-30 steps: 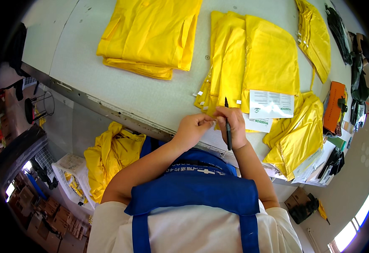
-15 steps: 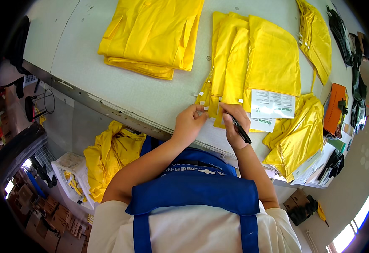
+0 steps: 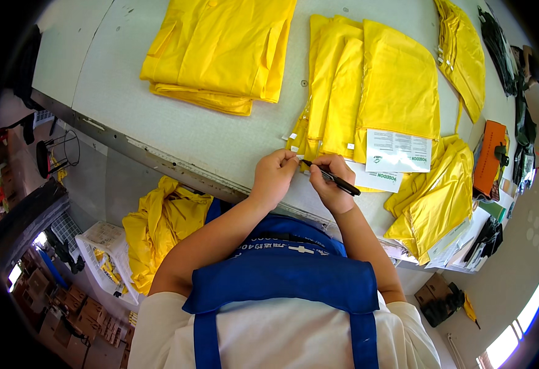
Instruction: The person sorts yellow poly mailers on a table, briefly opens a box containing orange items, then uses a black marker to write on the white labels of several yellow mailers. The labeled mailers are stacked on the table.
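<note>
a black pen is held in a person's right hand, above the near edge of a pale desk. it slants, its tip pointing up and left toward a small white tag and its other end jutting out to the right. the right hand's fingers are closed around the pen. the left hand is just beside it, thumb and fingertips pinched on the tag, at the lower end of the yellow pieces. these pieces lie overlapping on the desk like a fan, with more white tags along their lower ends.

two white leaflets with green print overlap at the lower right of the fan. just right of them is a rumpled yellow garment; beyond it, an orange case with a black clip. a folded yellow stack lies to the left of the fan, and a narrow yellow bundle to the far right.

below the desk's edge, at left, a yellow heap hangs beside a white crate. the person wears a blue apron over a white shirt.
</note>
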Available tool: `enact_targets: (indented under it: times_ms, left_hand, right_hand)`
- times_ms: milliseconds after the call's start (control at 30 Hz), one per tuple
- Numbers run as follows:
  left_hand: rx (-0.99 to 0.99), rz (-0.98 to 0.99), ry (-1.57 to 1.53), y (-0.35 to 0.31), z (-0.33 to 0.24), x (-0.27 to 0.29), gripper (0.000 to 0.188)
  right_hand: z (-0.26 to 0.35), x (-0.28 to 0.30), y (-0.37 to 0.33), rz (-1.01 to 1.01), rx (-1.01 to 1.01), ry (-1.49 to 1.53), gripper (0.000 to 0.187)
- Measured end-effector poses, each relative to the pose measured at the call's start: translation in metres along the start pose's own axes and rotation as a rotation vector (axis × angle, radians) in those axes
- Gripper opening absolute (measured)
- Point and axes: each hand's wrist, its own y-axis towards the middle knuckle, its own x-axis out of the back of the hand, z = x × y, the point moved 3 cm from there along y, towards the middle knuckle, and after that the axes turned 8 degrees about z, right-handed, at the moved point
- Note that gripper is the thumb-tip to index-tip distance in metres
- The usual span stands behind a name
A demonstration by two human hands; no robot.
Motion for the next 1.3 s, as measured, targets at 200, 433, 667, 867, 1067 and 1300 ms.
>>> enact_targets:
  times_ms: [200, 433, 667, 867, 1067, 1300]
  left_hand:
    - [-0.025, 0.064, 0.165, -0.006, -0.007, -0.005, 0.014]
    - [-0.103, 0.03, 0.299, -0.012, -0.012, -0.002, 0.015]
    - [-0.189, -0.076, 0.213, 0.024, -0.026, 0.02, 0.012]
    - [-0.141, -0.064, 0.3, 0.028, -0.038, 0.023, 0.014]
    - [-0.139, -0.078, 0.254, 0.031, -0.031, 0.024, 0.014]
    - [-0.175, -0.085, 0.366, 0.025, -0.031, 0.03, 0.015]
  right_hand:
    - [0.012, 0.006, 0.01, -0.053, 0.144, 0.077, 0.021]
    - [0.009, 0.022, 0.027, 0.109, 0.254, -0.176, 0.03]
    - [0.016, 0.005, 0.03, -0.032, 0.078, 0.033, 0.017]
    - [0.012, -0.004, 0.038, -0.038, 0.038, 0.015, 0.014]
    - [0.014, -0.007, 0.041, -0.006, 0.074, -0.034, 0.014]
    - [0.02, -0.007, 0.05, 0.016, 0.219, -0.081, 0.024]
